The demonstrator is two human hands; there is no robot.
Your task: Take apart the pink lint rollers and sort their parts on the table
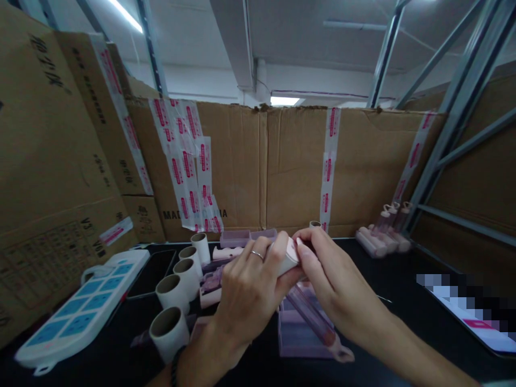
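Gripping the pale rounded piece point(287, 263) in my closed left hand point(250, 285), I am apparently steadying it so that my right hand point(338, 271) can be working its fingertips at the right end, though I cannot tell whether they are pinching anything. Just below, the clear tube point(309, 313) is slanting across the purple tray point(300, 344), while the white cylinders point(169, 329) are standing open-ended in a row on my left, probably for easy reach.
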